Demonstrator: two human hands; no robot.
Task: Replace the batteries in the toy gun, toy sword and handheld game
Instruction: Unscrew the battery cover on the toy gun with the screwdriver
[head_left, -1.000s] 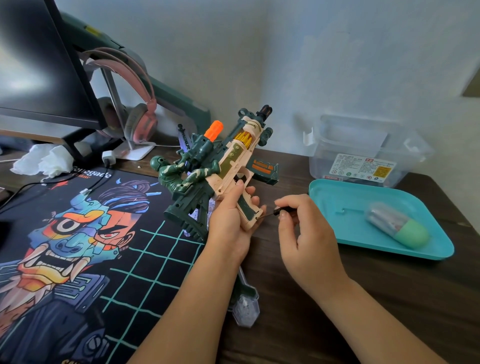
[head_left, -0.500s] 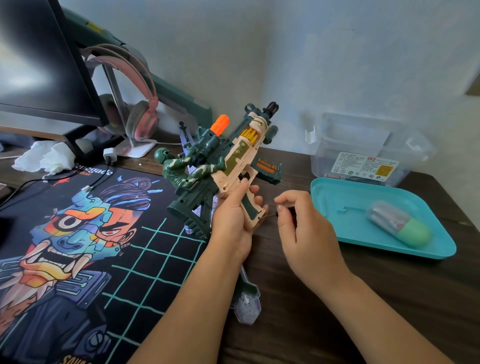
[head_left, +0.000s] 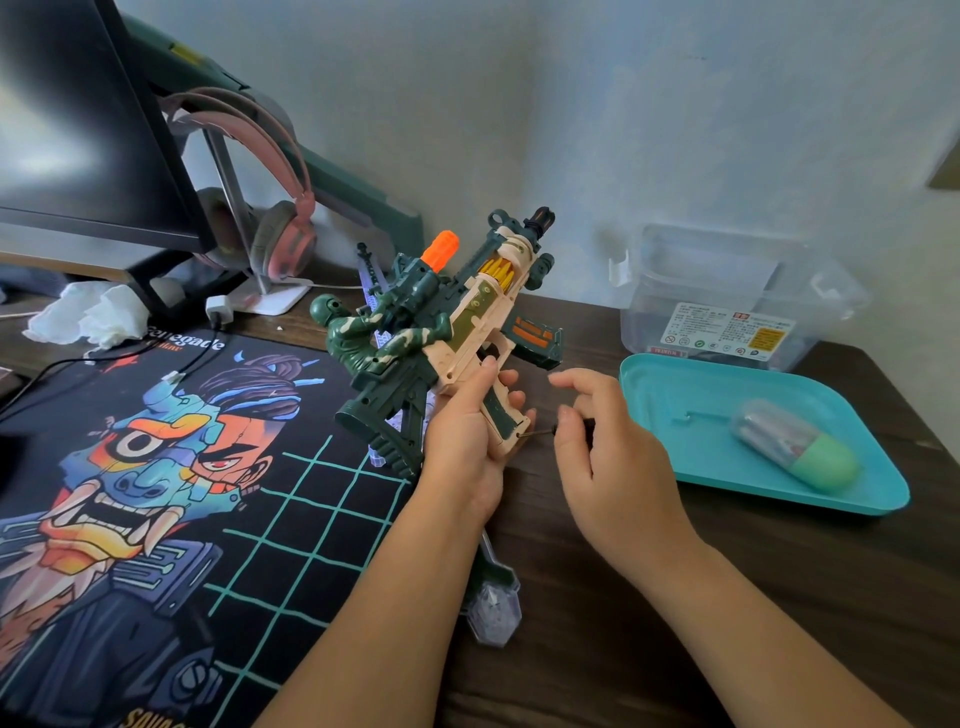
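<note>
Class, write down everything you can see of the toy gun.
The toy gun looks like plastic: peach body, dark green stock and scope, an orange tip, yellow bullets in a clear window, and a green soldier figure mounted on its side. It is held up off the desk, muzzle tilted up and away. The left hand grips its handle; a small screwdriver in the right hand meets the handle's base.

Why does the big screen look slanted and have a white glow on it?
Head view: the wide-angle lens bends things near the edges, so the monitor leans; the pale patch on it is glare; the toy gun in the middle looks sharp; the label on the clear plastic box is too small to read.
</note>
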